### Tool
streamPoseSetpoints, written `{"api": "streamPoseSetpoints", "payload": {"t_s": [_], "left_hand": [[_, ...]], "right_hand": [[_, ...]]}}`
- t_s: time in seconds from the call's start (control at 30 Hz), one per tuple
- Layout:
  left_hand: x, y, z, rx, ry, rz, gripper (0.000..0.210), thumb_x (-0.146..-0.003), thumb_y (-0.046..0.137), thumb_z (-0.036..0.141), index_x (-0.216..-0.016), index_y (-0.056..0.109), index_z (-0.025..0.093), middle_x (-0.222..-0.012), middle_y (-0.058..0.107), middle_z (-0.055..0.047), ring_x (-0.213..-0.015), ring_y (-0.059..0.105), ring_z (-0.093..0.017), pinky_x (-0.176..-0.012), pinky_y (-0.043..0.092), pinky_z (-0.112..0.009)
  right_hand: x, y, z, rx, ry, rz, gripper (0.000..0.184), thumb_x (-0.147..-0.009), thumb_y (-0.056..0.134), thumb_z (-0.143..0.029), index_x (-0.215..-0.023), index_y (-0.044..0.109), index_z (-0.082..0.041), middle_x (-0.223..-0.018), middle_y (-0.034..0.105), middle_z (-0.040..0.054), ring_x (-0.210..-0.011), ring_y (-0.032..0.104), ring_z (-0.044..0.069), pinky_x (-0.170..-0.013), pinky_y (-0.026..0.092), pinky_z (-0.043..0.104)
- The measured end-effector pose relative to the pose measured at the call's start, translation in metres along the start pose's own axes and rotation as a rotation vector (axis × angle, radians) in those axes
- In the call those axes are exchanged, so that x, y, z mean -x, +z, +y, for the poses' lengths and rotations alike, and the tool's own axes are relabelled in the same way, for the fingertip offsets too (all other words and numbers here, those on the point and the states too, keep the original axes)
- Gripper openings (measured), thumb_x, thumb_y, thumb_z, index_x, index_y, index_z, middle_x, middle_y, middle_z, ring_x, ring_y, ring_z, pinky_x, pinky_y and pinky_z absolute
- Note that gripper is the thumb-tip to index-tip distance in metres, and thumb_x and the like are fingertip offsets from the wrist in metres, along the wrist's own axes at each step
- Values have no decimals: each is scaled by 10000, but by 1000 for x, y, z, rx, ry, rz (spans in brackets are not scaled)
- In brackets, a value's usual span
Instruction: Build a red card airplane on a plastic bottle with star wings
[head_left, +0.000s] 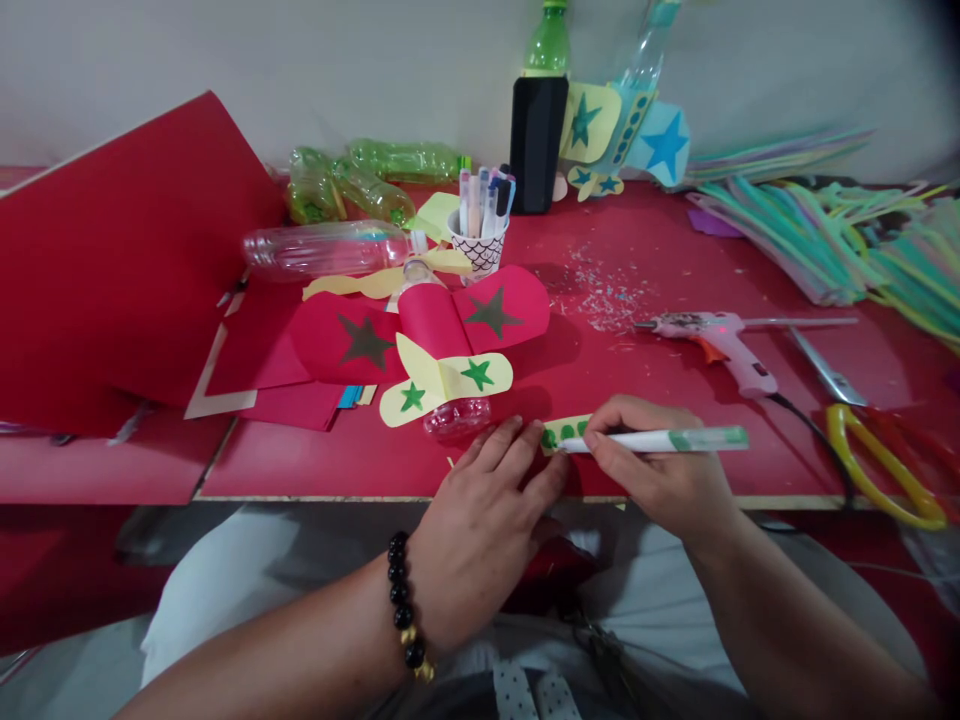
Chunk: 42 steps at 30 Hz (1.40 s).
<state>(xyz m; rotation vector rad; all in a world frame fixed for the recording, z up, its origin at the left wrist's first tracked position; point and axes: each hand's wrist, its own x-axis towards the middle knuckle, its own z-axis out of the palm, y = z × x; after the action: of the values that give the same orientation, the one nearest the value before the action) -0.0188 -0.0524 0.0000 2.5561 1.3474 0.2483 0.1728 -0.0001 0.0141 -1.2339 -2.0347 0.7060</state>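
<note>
My right hand (pixel 660 465) grips a green marker (pixel 675 440), its tip touching a pale yellow paper strip (pixel 566 424) that bears a row of green dots. My left hand (pixel 487 510) lies with fingers stretched over the table edge, fingertips at the left end of that strip. Just beyond my left hand is a plastic bottle airplane (pixel 435 325) wrapped in red paper. Dark stars mark its red wings, and its yellow tail piece (pixel 446 385) carries green stars. Part of the strip is hidden under my right fingers.
A pink glue gun (pixel 716 335) and yellow-handled scissors (pixel 885 470) lie at the right. Behind stand a cup of markers (pixel 478 245), a black phone (pixel 538 145) and a blue-decorated bottle (pixel 637 110). Plastic bottles (pixel 330 248), red card (pixel 135 260) and colored strips (pixel 795 235) surround the red table (pixel 600 370).
</note>
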Motion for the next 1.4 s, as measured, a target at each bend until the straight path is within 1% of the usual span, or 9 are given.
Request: {"api": "streamPoseSetpoints", "payload": {"t_s": [0.07, 0.17, 0.3, 0.4, 0.53, 0.77, 1.17, 1.23, 1.4], "left_hand": [[-1, 0, 0, 0, -2, -4, 550, -904, 597, 358, -1406, 437, 202, -1516, 367, -116, -1432, 266, -290, -1163, 300, -455], [-1, 0, 0, -2, -4, -2, 542, -912, 581, 368, -1406, 438, 195, -1520, 359, -120, -1431, 266, -296, -1161, 303, -460], [0, -1, 0, 1, 4, -6, 539, -916, 574, 360, -1409, 433, 194, -1519, 362, -119, -1433, 261, -300, -1157, 306, -469], [0, -2, 1, -2, -2, -5, 543, -914, 576, 350, -1413, 430, 192, -1522, 355, -123, -1433, 263, -298, -1157, 309, -465], [0, -2, 1, -4, 2, 2, 529, -920, 567, 364, -1406, 437, 199, -1520, 357, -126, -1434, 263, -296, -1156, 311, -467], [0, -1, 1, -7, 3, -9, 530, -916, 574, 358, -1401, 445, 187, -1518, 362, -121, -1432, 266, -295, -1162, 304, -457], [1, -1, 1, -7, 5, 16, 528, -908, 592, 348, -1389, 452, 184, -1506, 380, -127, -1427, 277, -295, -1154, 318, -469], [1, 0, 0, 1, 0, 25, 526, -901, 603, 343, -1385, 457, 198, -1505, 382, -120, -1424, 283, -292, -1149, 328, -470], [2, 1, -1, 6, -16, 30, 536, -873, 646, 295, -1374, 466, 232, -1496, 395, -100, -1405, 313, -289, -1129, 361, -473]], "right_hand": [[1, 0, 0, 10, 15, 24, 110, -833, 581, -191, -726, 608, -186, -606, 594, -32, -532, 516, 91, -516, 391, 222], [1, 0, 0, -18, 3, -17, 122, -835, 572, -198, -718, 606, -187, -611, 597, -28, -538, 519, 96, -522, 397, 228], [0, 0, 1, -18, 36, 17, 119, -840, 578, -211, -724, 604, -193, -615, 600, -25, -543, 523, 103, -511, 396, 232], [2, -1, 1, -20, 31, 7, 122, -849, 575, -225, -736, 610, -198, -634, 622, -13, -562, 546, 117, -522, 411, 244], [5, -2, 2, 10, 40, 81, 122, -857, 572, -233, -746, 613, -202, -625, 622, -4, -541, 530, 122, -501, 397, 256], [3, 1, 4, 14, -7, 40, 125, -835, 573, -211, -715, 602, -193, -610, 606, -12, -540, 524, 113, -518, 398, 246], [4, 2, 1, 17, -5, 47, 113, -837, 577, -214, -729, 609, -203, -623, 617, -8, -547, 538, 122, -514, 412, 252], [5, -2, 3, 1, 2, 112, 116, -847, 577, -227, -737, 610, -219, -630, 616, -4, -548, 545, 133, -512, 421, 267], [8, -19, 25, -47, 68, 635, 92, -871, 574, -302, -832, 628, -240, -689, 626, 27, -616, 601, 187, -569, 476, 327]]}}
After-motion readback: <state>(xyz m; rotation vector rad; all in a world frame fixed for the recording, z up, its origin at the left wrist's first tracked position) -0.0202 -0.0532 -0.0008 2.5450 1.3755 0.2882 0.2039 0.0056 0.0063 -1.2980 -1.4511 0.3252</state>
